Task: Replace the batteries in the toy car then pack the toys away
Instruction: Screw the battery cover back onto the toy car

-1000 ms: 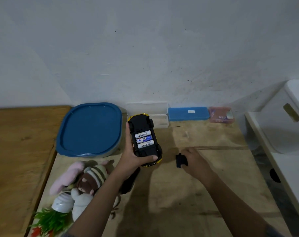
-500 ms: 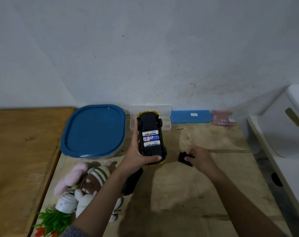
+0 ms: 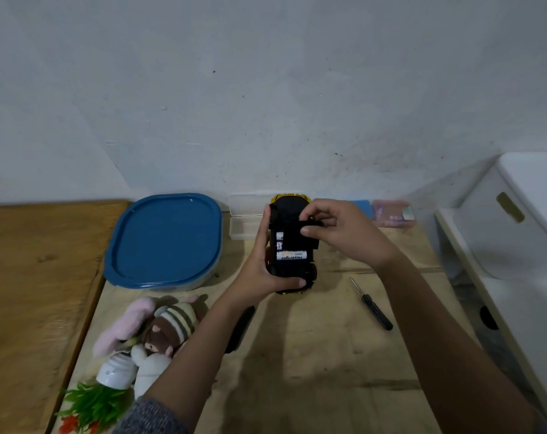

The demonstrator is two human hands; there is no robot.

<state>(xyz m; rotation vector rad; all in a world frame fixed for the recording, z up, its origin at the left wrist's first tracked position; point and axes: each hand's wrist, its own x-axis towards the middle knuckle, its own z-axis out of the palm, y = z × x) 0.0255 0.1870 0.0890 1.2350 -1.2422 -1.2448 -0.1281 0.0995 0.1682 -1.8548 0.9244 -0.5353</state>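
Note:
My left hand (image 3: 259,270) grips the yellow and black toy car (image 3: 289,270), held upside down above the table. White batteries (image 3: 291,255) lie in its open bay. My right hand (image 3: 341,233) pinches the black battery cover (image 3: 297,236) and holds it over the upper part of the bay, hiding two batteries partly. A small black screwdriver (image 3: 372,305) lies on the table to the right of the car. Plush toys (image 3: 159,327) lie at the lower left.
A container with a blue lid (image 3: 164,239) stands at the back left. Clear (image 3: 244,220), blue and pink boxes (image 3: 391,213) line the wall. A white bin (image 3: 516,220) sits at the right. A plastic plant in a white pot (image 3: 109,380) lies near the front edge.
My right hand lifted the black cover from the table and brought it left onto the car's underside. The screwdriver it was hiding is now visible.

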